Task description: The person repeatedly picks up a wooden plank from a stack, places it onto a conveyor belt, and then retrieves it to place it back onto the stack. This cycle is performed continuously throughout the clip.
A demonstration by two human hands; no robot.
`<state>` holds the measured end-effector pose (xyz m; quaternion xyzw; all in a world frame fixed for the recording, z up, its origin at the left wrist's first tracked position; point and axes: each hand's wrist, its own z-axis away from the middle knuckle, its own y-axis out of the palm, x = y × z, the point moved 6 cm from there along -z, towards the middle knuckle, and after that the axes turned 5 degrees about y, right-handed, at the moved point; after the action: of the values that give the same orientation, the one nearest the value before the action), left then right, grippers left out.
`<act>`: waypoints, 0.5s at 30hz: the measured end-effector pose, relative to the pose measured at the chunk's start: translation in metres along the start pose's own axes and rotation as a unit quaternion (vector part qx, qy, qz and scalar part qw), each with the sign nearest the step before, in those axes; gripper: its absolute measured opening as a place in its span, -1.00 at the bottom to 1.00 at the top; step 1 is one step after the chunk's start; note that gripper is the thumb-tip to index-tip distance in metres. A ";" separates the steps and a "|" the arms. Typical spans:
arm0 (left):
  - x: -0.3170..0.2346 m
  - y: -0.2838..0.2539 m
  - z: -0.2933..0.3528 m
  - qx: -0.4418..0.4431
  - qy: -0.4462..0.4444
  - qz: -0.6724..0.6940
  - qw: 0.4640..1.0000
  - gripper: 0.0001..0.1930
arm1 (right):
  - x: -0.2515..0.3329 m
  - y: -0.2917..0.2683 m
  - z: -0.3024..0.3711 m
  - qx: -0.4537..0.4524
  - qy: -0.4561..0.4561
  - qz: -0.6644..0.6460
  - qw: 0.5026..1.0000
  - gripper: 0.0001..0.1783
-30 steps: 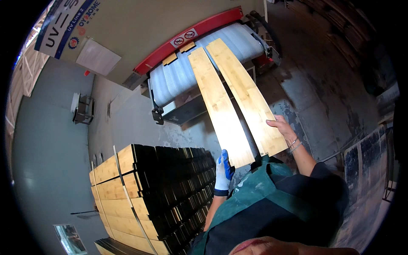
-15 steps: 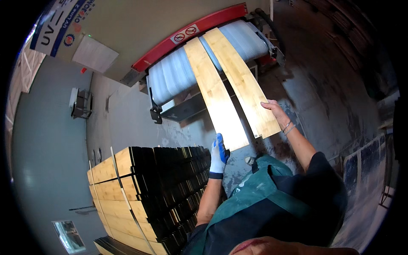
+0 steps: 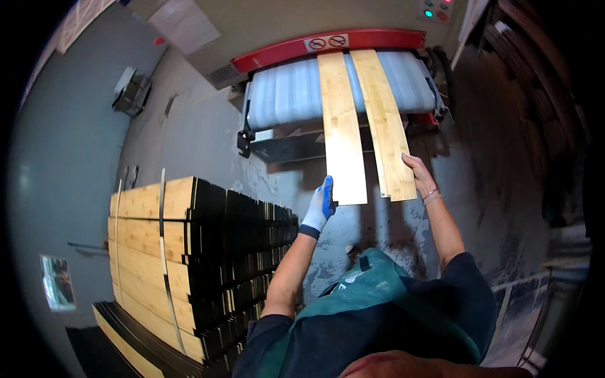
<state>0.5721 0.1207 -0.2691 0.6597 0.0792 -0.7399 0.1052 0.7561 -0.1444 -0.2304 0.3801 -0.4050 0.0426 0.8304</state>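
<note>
Two long pale wooden planks lie side by side, their far ends on a ribbed bluish-white conveyor belt (image 3: 283,94) and their near ends jutting out over the floor. My left hand (image 3: 321,205), in a white and blue work glove, grips the near left edge of the left plank (image 3: 343,135). My bare right hand (image 3: 420,173), with a bracelet at the wrist, holds the right edge of the right plank (image 3: 386,120) near its end, thumb on top. A narrow gap separates the planks. The fingers under both planks are hidden.
Behind the belt a red guard bar (image 3: 271,55) crosses the machine front, with lit buttons (image 3: 428,13) at upper right. To my left stands a tall strapped stack of planks (image 3: 154,233), dark at the ends. A dark board or panel (image 3: 517,315) is at lower right.
My view has turned, so the planks and belt now appear straighter ahead. The planks reach a little farther toward the red bar. Both hands keep their hold.
</note>
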 end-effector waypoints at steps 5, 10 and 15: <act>0.008 0.010 -0.001 -0.063 -0.094 0.423 0.899 -0.59 | -0.007 -0.014 -0.021 -0.014 0.013 -0.064 0.998 -0.55; 0.021 0.005 0.018 -0.057 -0.150 0.403 0.901 -0.39 | -0.001 -0.021 0.020 -0.087 -0.250 0.347 0.900 -0.36; -0.047 -0.017 0.140 -0.097 0.015 0.365 0.926 -0.46 | -0.133 -0.074 0.015 0.252 0.265 -0.122 0.923 -0.64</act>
<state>0.4380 0.1038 -0.2063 0.6407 -0.0937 -0.6291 0.4300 0.6860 -0.1756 -0.3626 0.5981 -0.0964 0.1406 0.7831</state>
